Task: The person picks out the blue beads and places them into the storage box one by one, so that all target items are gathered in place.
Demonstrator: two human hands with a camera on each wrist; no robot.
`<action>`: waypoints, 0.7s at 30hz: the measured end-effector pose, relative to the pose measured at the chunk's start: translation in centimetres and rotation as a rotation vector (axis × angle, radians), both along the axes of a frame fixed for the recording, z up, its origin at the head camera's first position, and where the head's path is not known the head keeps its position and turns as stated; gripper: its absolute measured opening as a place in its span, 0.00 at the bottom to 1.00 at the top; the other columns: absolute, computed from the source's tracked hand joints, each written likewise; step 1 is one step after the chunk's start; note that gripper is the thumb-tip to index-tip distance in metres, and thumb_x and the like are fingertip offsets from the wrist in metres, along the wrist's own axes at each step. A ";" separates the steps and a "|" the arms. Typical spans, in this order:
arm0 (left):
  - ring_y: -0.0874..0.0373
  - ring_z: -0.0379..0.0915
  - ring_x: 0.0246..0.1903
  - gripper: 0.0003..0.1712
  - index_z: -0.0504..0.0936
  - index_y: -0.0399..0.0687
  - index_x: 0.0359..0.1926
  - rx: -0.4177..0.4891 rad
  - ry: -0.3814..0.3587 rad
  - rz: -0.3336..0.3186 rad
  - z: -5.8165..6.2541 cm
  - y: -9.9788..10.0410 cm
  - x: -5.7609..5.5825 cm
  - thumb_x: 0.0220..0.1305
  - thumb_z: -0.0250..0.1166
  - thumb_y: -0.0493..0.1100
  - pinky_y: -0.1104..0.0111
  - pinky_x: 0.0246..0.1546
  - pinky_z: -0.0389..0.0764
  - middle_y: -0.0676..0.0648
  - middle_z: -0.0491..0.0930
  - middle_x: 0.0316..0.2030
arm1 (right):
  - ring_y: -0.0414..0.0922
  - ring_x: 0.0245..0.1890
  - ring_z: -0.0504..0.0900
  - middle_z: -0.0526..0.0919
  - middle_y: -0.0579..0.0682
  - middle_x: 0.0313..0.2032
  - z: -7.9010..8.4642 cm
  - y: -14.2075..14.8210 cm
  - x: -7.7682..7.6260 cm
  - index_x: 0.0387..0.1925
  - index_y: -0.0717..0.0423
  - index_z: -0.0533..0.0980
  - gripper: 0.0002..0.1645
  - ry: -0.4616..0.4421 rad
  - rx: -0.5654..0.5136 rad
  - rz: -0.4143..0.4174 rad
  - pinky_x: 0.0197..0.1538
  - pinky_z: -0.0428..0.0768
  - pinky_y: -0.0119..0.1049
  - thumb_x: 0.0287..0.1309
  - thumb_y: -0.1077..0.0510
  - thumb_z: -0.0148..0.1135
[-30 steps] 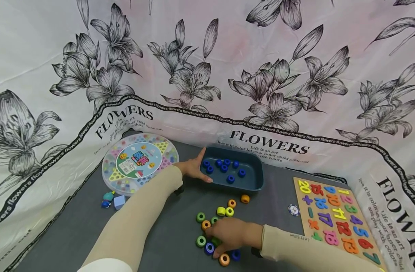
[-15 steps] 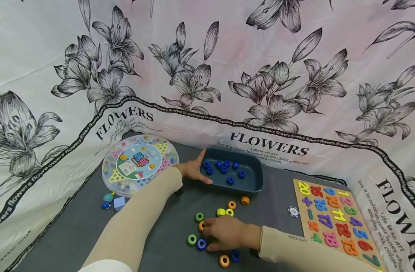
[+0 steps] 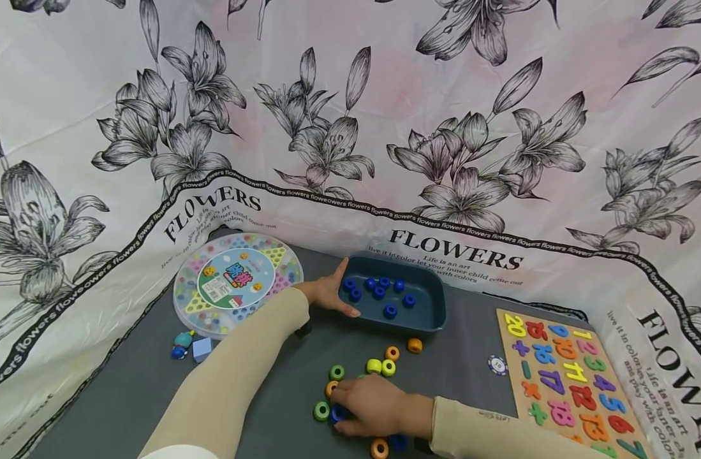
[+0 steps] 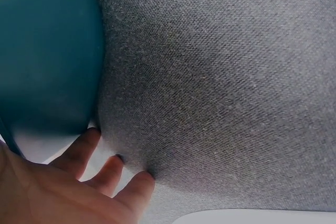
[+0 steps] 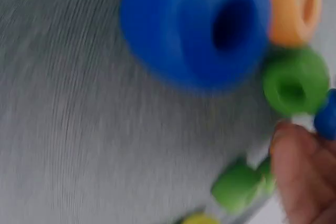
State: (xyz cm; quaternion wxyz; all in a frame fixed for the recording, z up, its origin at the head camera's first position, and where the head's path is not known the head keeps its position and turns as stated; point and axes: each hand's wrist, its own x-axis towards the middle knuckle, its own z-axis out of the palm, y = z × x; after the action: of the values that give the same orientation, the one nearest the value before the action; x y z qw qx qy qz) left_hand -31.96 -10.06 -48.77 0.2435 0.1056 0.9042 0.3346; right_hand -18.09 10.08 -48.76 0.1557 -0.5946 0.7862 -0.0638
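Note:
A dark teal bin [image 3: 402,324] with several blue beads [image 3: 409,301] in it stands at the back. My left hand [image 3: 329,294] rests against its left end, thumb and fingers spread along the side; in the left wrist view, fingertips touch the grey cloth beside the bin. Over loose beads at the front, my right hand [image 3: 373,405] pinches a blue bead [image 3: 339,413] between thumb and fingers. A green bead [image 3: 321,411] and an orange bead [image 3: 331,387] lie just left of it. Another blue bead [image 5: 173,30] looms large in the right wrist view. The palm hides some beads.
Yellow beads [image 3: 374,366] and orange beads [image 3: 414,345] lie between hand and bin. A round game box [image 3: 184,299], a light blue block [image 3: 202,349] and a small toy figure [image 3: 181,344] are left. Right are a poker chip [image 3: 497,364] and a wooden number board [image 3: 519,382].
My right hand has moved left across the beads and its fingers have closed around the blue one. Some green, orange and blue beads have shifted left. The left hand stays at the bin.

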 end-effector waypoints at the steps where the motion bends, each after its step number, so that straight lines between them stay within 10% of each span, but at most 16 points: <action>1: 0.42 0.44 0.71 0.77 0.19 0.65 0.70 -0.002 0.001 0.001 -0.1 0.0 0.0 0.39 0.71 0.69 0.51 0.68 0.55 0.40 0.43 0.73 | 0.23 0.21 0.66 0.76 0.34 0.32 0.3 0.1 -0.2 0.45 0.44 0.75 0.15 -0.031 -0.034 -0.007 0.24 0.65 0.16 0.61 0.43 0.55; 6: 0.42 0.44 0.71 0.77 0.19 0.66 0.70 -0.004 0.004 0.009 -0.4 0.0 0.0 0.38 0.71 0.69 0.51 0.68 0.54 0.39 0.44 0.73 | 0.23 0.27 0.74 0.81 0.38 0.39 2.6 0.4 -1.7 0.51 0.49 0.74 0.17 -0.124 -0.252 -0.097 0.32 0.73 0.17 0.62 0.49 0.57; 11: 0.42 0.42 0.71 0.77 0.18 0.65 0.70 -0.005 -0.002 0.003 -0.4 -0.1 -0.2 0.38 0.71 0.69 0.51 0.68 0.54 0.40 0.42 0.73 | 0.30 0.31 0.76 0.78 0.39 0.41 4.1 1.0 -4.7 0.54 0.46 0.75 0.20 0.004 -0.392 -0.206 0.35 0.76 0.23 0.61 0.47 0.57; 15: 0.41 0.42 0.71 0.77 0.17 0.65 0.69 -0.013 -0.006 0.001 -0.6 0.0 -0.1 0.39 0.70 0.70 0.51 0.68 0.54 0.39 0.42 0.73 | 0.34 0.28 0.72 0.75 0.40 0.37 4.8 2.2 -8.2 0.48 0.48 0.78 0.20 0.159 -0.383 -0.325 0.30 0.73 0.26 0.58 0.44 0.60; 21: 0.40 0.41 0.71 0.76 0.18 0.66 0.69 -0.010 -0.002 0.012 -0.4 0.1 0.0 0.40 0.70 0.69 0.50 0.68 0.52 0.41 0.42 0.73 | 0.43 0.35 0.80 0.81 0.50 0.44 5.2 5.3 -14.2 0.51 0.55 0.76 0.24 0.162 -0.235 -0.570 0.38 0.78 0.39 0.57 0.46 0.62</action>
State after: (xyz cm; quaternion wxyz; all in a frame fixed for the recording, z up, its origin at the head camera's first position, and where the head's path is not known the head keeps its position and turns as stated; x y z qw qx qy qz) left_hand -31.92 -9.94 -49.20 0.2428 0.0986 0.9063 0.3316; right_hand -32.31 15.37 -43.58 -0.0012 -0.3675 0.9182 -0.1477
